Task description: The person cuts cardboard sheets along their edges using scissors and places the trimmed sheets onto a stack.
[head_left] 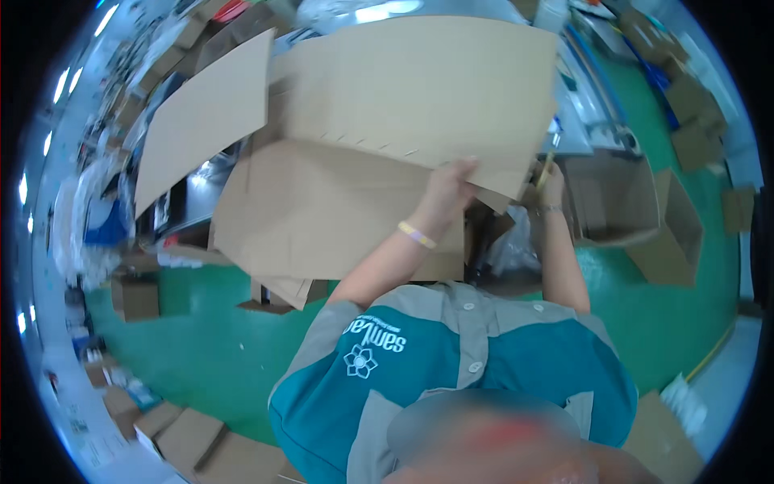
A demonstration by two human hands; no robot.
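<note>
A big brown cardboard box (339, 194) stands in front of me with wide flaps spread out. My left hand (451, 187), with a yellowish band on its wrist, is closed on the lower edge of the large far flap (427, 89). To the right of that flap, my right hand (552, 187) is closed round a thin yellowish stick-like thing (547, 168), whose kind I cannot make out. Another flap (210, 121) juts up at the left. Clear plastic film (514, 246) lies between my forearms, below the box's right side.
An open cardboard box (610, 198) stands right of my right hand, with another open box (673, 234) beyond it. Behind the flap is a table (576, 109) with things on it. Small boxes (135, 297) and flattened cardboard (189, 440) lie on the green floor at left.
</note>
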